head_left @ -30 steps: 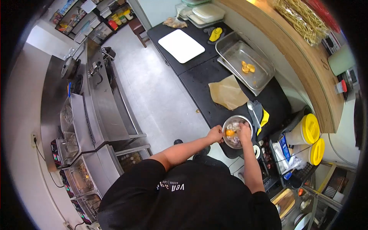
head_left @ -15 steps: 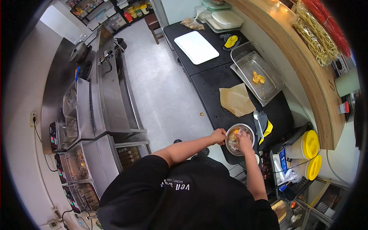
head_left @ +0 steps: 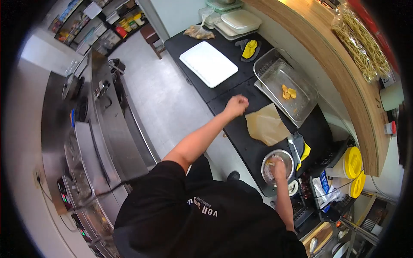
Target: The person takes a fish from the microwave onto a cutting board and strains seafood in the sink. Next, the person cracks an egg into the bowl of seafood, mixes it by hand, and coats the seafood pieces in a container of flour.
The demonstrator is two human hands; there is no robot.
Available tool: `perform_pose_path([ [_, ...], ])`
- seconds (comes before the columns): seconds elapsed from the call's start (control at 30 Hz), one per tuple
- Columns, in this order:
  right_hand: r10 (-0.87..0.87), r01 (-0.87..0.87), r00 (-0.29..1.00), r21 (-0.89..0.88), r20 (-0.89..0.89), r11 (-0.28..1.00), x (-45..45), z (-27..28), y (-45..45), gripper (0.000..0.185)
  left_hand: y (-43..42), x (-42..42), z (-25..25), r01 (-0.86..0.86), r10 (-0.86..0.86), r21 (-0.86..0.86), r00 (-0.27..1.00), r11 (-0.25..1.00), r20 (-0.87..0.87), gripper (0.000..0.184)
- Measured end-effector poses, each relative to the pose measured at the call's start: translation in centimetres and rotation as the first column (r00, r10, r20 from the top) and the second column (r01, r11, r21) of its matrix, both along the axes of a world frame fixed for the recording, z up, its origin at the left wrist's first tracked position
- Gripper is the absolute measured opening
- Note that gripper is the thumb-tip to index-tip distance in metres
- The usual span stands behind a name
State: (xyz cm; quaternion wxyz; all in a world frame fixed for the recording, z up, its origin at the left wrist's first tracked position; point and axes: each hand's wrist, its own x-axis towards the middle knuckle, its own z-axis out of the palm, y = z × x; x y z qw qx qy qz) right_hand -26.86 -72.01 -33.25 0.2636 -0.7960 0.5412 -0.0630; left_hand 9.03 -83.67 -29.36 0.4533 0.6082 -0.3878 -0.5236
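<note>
At the counter's near end is a round metal bowl [head_left: 290, 160] with pale, whitish and orange-yellow food pieces inside. My right hand [head_left: 278, 168] reaches down into it, fingers bent and pressed together among the pieces; what they grip is hidden. Farther up the counter my left hand [head_left: 238, 106] hovers off the bowl, loosely closed, with nothing visible in it. Beside that hand lies a sheet of brown paper [head_left: 267, 124]. A rectangular clear pan [head_left: 297, 92] holds several orange-yellow pieces [head_left: 288, 92]. Between paper and bowl rests a metal spoon [head_left: 294, 147].
A white cutting board [head_left: 208, 64] lies on the black counter [head_left: 234, 139]. Grey-and-yellow gloves [head_left: 250, 50] are behind it, and another pair [head_left: 304, 154] is near the bowl. Yellow-lidded tubs [head_left: 352, 162] stand at right. A wooden shelf [head_left: 318, 47] overhangs the counter's back.
My left hand has let go of the bowl's rim and moved up the counter toward the brown paper. My right hand is still in the bowl. The view has turned slightly.
</note>
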Motion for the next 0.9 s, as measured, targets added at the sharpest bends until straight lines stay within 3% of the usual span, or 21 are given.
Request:
perform_pose_path([
  [0.03,-0.056,0.056,0.998,-0.015,0.018,0.998,0.5,1.0,0.0,0.028,-3.8,1.8,-0.7,-0.008,0.082,-0.201,0.929,0.980,0.360,0.012],
  [0.07,-0.131,0.139,0.985,0.064,-0.112,0.988,1.4,3.1,-0.5,0.022,-6.9,3.1,0.8,-0.053,0.244,-0.392,0.856,0.918,0.457,0.014],
  [0.1,-0.210,0.222,0.967,0.070,-0.145,0.973,1.4,3.8,-0.2,0.023,-10.5,4.8,1.2,-0.010,0.279,-0.442,0.790,0.897,0.546,0.016],
  [0.17,-0.234,0.242,0.942,0.005,-0.240,0.970,2.0,4.8,0.1,0.050,-19.3,7.9,-1.1,0.091,0.323,-0.507,0.672,0.857,0.666,0.021],
  [0.2,-0.299,0.324,0.919,0.059,-0.259,0.944,2.3,3.7,0.0,0.064,-23.5,9.1,-3.5,0.171,0.352,-0.536,0.586,0.827,0.730,0.023],
  [0.23,-0.453,0.473,0.877,0.126,-0.160,0.872,2.7,2.2,-0.1,0.067,-26.8,9.8,-4.8,0.215,0.223,-0.400,0.560,0.891,0.798,0.028],
  [0.27,-0.459,0.469,0.882,0.100,-0.108,0.877,2.3,0.3,-0.2,0.067,-29.5,10.4,-4.9,0.205,0.231,-0.419,0.587,0.885,0.776,0.028],
  [0.3,-0.487,0.498,0.836,-0.025,-0.251,0.867,3.1,-0.4,-0.4,0.052,-31.2,10.8,-4.8,0.257,0.184,-0.379,0.556,0.889,0.810,0.033],
  [0.37,-0.559,0.603,0.781,0.104,-0.280,0.791,1.0,-3.1,-0.3,0.034,-32.0,11.5,-3.4,0.360,0.015,-0.188,0.433,0.914,0.901,0.053],
  [0.4,-0.565,0.614,0.770,0.101,-0.297,0.783,1.8,-2.0,-0.8,0.034,-33.1,11.9,-3.7,0.368,0.002,-0.185,0.447,0.911,0.895,0.053],
  [0.47,-0.677,0.714,0.698,0.159,-0.235,0.682,3.1,2.4,-1.5,0.021,-34.5,12.7,-4.7,0.501,-0.277,0.035,0.418,0.865,0.865,0.042],
  [0.5,-0.641,0.692,0.717,0.165,-0.273,0.703,4.6,4.6,-1.8,0.032,-36.6,12.1,-7.7,0.509,-0.208,-0.028,0.401,0.860,0.892,0.031],
  [0.53,-0.635,0.689,0.719,0.170,-0.284,0.704,5.3,4.4,-1.5,0.032,-36.4,11.9,-8.3,0.434,-0.136,-0.141,0.548,0.890,0.825,0.025],
  [0.6,-0.485,0.455,0.775,-0.174,-0.405,0.873,5.9,2.2,0.0,0.048,-37.0,12.4,-7.9,0.228,-0.112,-0.094,0.747,0.969,0.656,0.026],
  [0.63,-0.519,0.574,0.747,0.007,-0.415,0.819,4.4,-0.2,0.5,0.056,-36.8,13.0,-7.1,0.086,0.008,-0.163,0.863,0.983,0.505,0.027],
  [0.67,-0.639,0.717,0.635,0.021,-0.434,0.697,5.2,-0.7,-0.3,0.051,-37.6,13.4,-7.6,0.004,0.086,-0.208,0.901,0.978,0.424,0.030],
  [0.73,-0.645,0.744,0.627,0.093,-0.436,0.661,4.2,-1.7,-0.6,0.041,-38.1,14.7,-7.2,-0.194,0.254,-0.214,0.919,0.957,0.301,0.030],
  [0.77,-0.628,0.730,0.641,0.099,-0.441,0.676,3.4,-2.1,-0.6,0.041,-37.7,16.0,-6.9,-0.215,0.271,-0.206,0.914,0.955,0.303,0.030],
  [0.83,-0.645,0.729,0.679,0.219,-0.350,0.649,2.8,-2.0,-1.1,0.039,-36.6,18.7,-4.0,-0.563,0.578,-0.160,0.812,0.811,0.077,0.034],
  [0.87,-0.638,0.724,0.683,0.219,-0.356,0.654,3.4,-1.6,-1.4,0.039,-37.2,19.4,-3.9,-0.570,0.585,-0.153,0.807,0.807,0.077,0.034],
  [0.9,-0.722,0.806,0.592,0.257,-0.359,0.533,5.6,0.4,-2.4,0.038,-38.9,19.6,-4.3,-0.745,0.755,-0.162,0.655,0.647,0.000,0.031],
])
